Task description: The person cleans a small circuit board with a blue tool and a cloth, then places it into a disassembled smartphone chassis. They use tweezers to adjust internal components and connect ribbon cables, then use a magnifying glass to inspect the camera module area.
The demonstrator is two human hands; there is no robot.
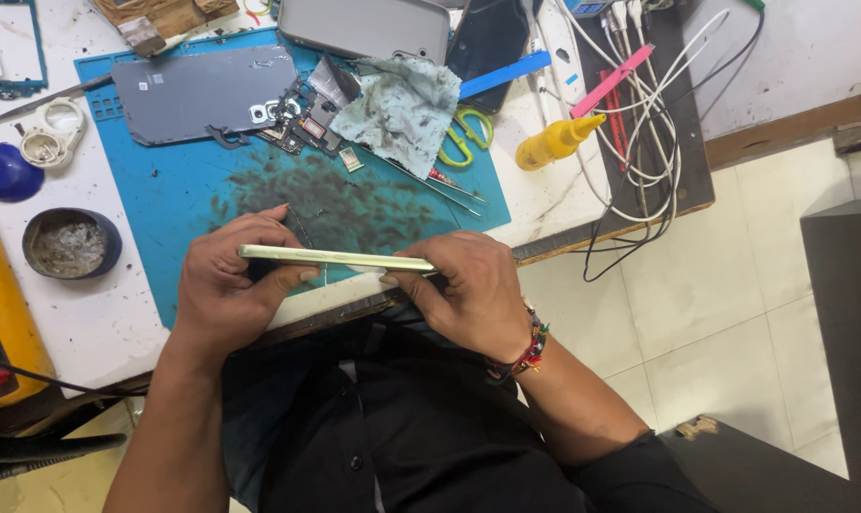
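1. Head view: the left hand and the right hand both have their fingers clamped on a thin pale-green phone, held edge-on at centre frame above the near table edge.
2. Behind them, a blue work mat, smeared dark, lies on the white table.
3. On the mat, upper centre: a grey back cover, loose parts and a stained cloth.
4. Right of the mat: green scissors, a yellow squeeze bottle and white cables.
5. Left: a round tin.
6. Right: pale floor tiles.
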